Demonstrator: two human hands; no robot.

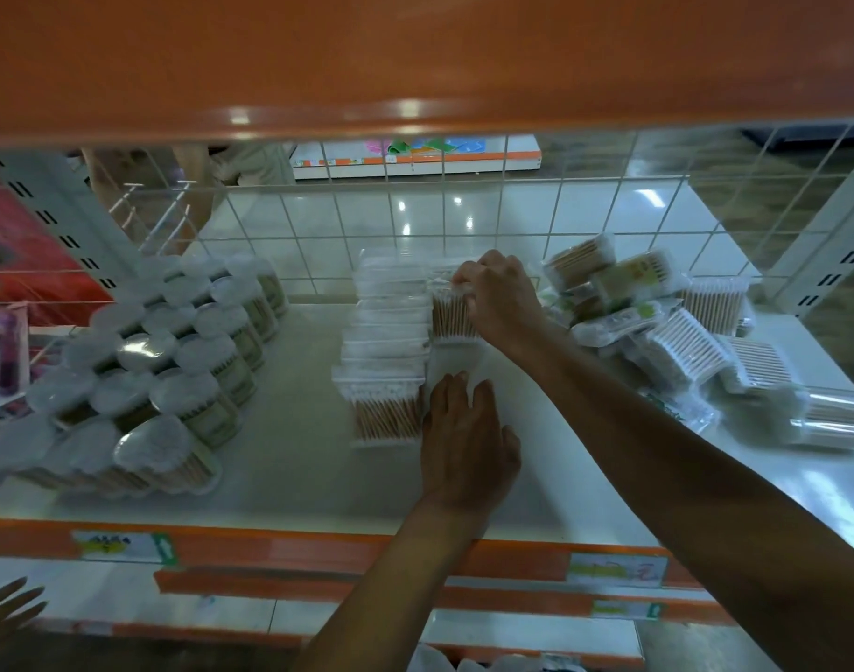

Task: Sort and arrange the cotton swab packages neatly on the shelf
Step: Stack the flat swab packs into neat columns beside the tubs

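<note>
Two hands: both over the white shelf board, at its middle.
Right hand: fingers curled, pinching the top edge of a clear flat bag of wooden-stick cotton swabs; the bag stands upright at the back, just beside the row (probably seeding a second row).
Left hand: fingers straight, slightly spread, holding nothing; beside the front bag, contact unclear. Likely bracing the row's side.
Row: upright file of clear swab bags, front to back.
Heap: jumbled clear swab bags, right, within the right hand's reach.
Tubs: clear round white-topped swab tubs, left, ranked.
Progress: partway, by judgement.
</note>
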